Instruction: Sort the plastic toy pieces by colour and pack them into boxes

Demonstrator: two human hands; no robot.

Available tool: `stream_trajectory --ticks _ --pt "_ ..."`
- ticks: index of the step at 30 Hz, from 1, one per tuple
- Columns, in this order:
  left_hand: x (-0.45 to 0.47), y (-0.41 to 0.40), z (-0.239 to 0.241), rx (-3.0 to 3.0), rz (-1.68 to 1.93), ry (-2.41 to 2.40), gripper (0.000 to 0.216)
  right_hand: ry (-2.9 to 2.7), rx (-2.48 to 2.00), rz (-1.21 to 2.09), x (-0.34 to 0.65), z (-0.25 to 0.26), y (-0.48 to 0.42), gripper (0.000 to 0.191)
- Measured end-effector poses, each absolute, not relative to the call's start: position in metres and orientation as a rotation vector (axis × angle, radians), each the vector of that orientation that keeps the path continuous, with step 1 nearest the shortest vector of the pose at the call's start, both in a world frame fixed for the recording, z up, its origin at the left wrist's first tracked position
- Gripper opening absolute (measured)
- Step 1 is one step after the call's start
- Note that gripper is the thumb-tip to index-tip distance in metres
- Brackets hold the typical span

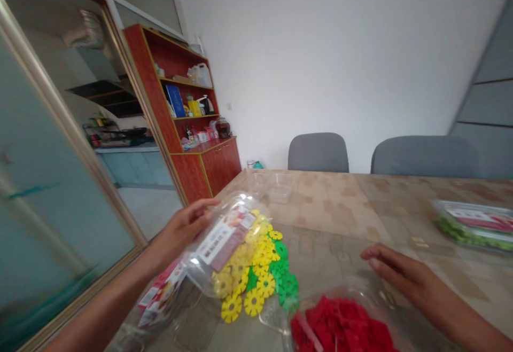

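Note:
My left hand [194,221] grips the far left edge of a clear plastic lid [224,237] with a printed label. The lid is tilted over a pile of yellow notched discs [264,253], some of which show through it. Green notched discs [286,285] lie along the pile's right side. My right hand [396,269] is held over the table with its fingers stretched out and nothing in it. Nearest to it is a clear plastic box [363,290] of red pieces [340,325], cut off by the bottom edge of the view.
Another labelled clear lid [162,293] lies below my left forearm. Clear plastic trays [280,189] stand farther back on the patterned table [328,197]. At the right is a lidded box of green pieces [475,226]. Two grey chairs [318,151] stand behind the table.

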State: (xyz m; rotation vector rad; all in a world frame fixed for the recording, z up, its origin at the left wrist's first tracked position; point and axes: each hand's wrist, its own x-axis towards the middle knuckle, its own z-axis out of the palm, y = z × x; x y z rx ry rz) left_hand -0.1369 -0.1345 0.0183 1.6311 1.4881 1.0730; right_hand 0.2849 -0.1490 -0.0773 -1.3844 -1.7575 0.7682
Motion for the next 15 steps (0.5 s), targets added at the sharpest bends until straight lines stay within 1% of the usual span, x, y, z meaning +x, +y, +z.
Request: stream_trajectory --ticks 3,5,8,12,15 --pt "-0.211 -0.141 -0.008 1.628 1.038 1.774 0.053 -1.837 -1.429 0.935 0.283 -0.091 -0.153 0.047" --pt "-0.248 -0.150 -0.032 1.677 1.014 1.869 0.044 -1.811 -1.444 1.114 0.278 -0.099 -0.162 0.049" --pt "-0.279 -0.163 -0.058 1.725 0.927 1.946 0.037 -1.759 -1.388 1.310 0.272 -0.107 -0.173 0.049" --pt "-0.288 -0.170 -0.066 1.853 0.769 2.074 0.032 -1.783 -1.388 1.446 0.272 -0.109 -0.176 0.048" --pt "-0.289 -0.168 -0.062 2.004 0.693 2.110 0.030 -1.796 -1.439 1.487 0.273 -0.107 -0.171 0.052"
